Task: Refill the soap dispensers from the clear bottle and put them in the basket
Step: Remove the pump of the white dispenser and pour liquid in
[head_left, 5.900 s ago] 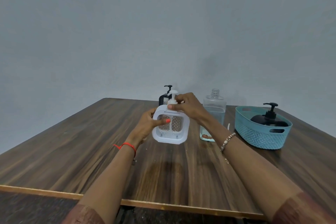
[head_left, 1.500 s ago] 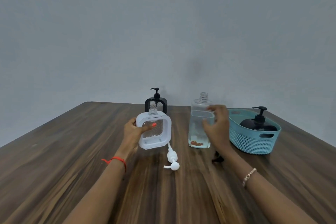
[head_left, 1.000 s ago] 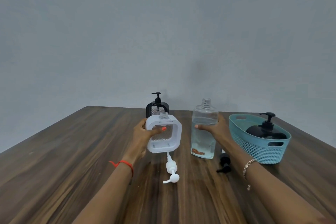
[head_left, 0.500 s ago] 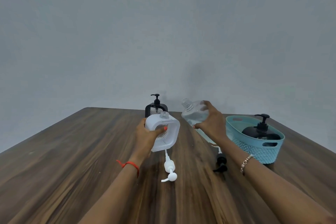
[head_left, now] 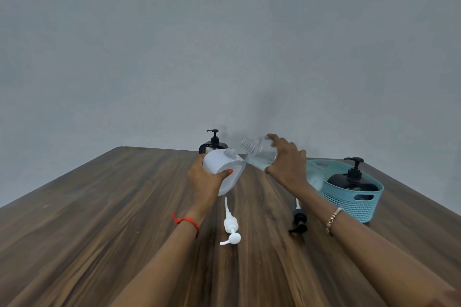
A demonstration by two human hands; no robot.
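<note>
The left hand holds the white soap dispenser above the wooden bench, fingers wrapped tight round its body, thumb with an orange nail across the front. The dispenser is tipped back a little and its neck is bare, the mouth open at the top. Its white pump lies flat on the bench just below, nozzle toward the near edge. Behind the dispenser, at the far edge, a black dispenser stands upright with its pump on.

Just right of the white one, the right hand grips the clear bottle, fingers closed over its upper side. The bottle is tilted leftward, its threaded mouth close above the open neck of the dispenser; whether liquid is running I cannot tell. A black pump lies on the bench under the right forearm. Farther right sits the blue basket, with another black dispenser standing inside it
</note>
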